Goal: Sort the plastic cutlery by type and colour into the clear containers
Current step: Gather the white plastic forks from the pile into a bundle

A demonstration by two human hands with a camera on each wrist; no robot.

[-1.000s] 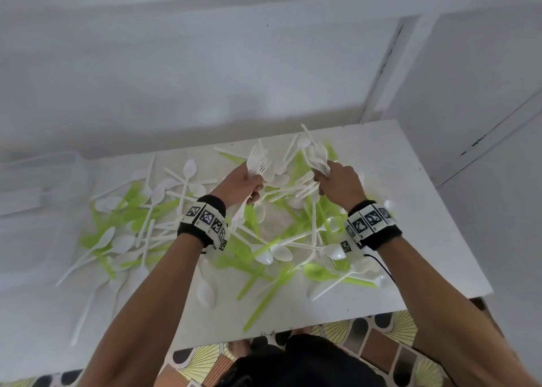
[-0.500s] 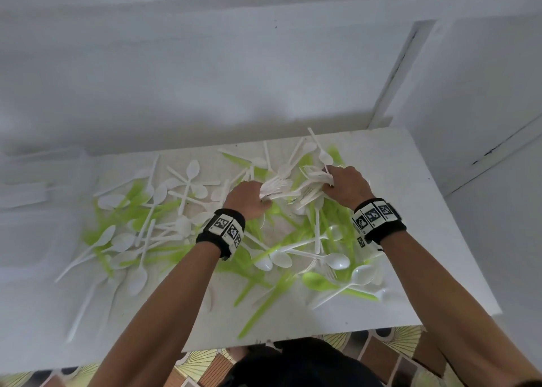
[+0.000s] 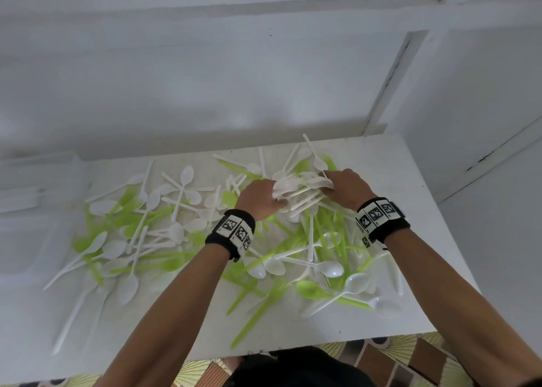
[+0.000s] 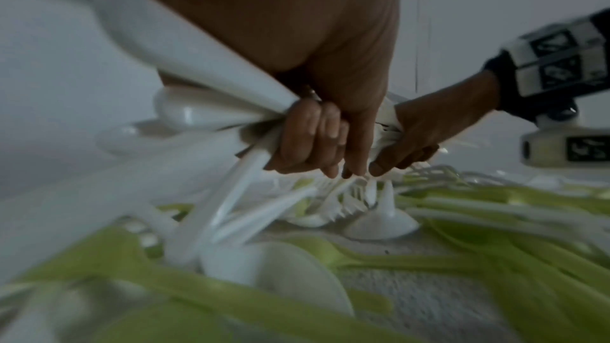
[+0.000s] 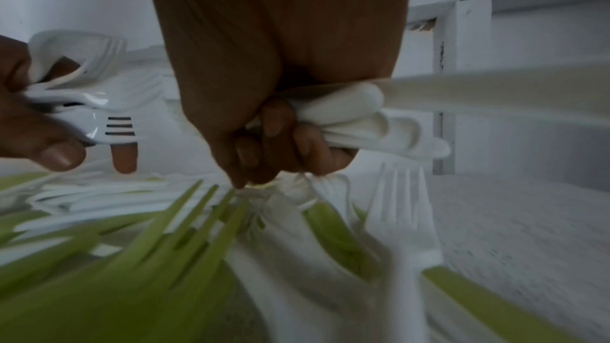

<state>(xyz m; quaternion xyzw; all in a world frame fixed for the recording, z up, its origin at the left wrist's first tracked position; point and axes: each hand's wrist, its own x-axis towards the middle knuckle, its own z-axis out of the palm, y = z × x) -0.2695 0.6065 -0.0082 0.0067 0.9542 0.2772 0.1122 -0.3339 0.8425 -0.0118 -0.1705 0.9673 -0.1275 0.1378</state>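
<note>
No brand or readable writing shows anywhere; the only markings are black-and-white square code tags on the black wristbands (image 3: 382, 215) worn on both wrists. The plastic cutlery (image 3: 308, 240) is thin and glossy, in plain white and lime green, a loose tangle of spoons and forks spread over most of the white tabletop (image 3: 390, 164), thickest from the middle toward the right edge, with long-handled white spoons trailing off toward the left edge. Toward the far edge, right of centre, the left hand (image 3: 258, 197) has its fingers curled round a bundle of white forks (image 5: 112, 129), handles fanning out below the fist and tines pointing toward the other hand. The right hand (image 3: 346, 187), just beside it, is clenched on a stack of white spoons (image 5: 363, 116), their bowls nested one in another and sticking out past the knuckles. Both fists hang just above the heap, and green fork tines (image 5: 185, 213) lie under the right one. At the left edge faint clear containers (image 3: 32, 199) stand, too blurred to tell their contents.
</note>
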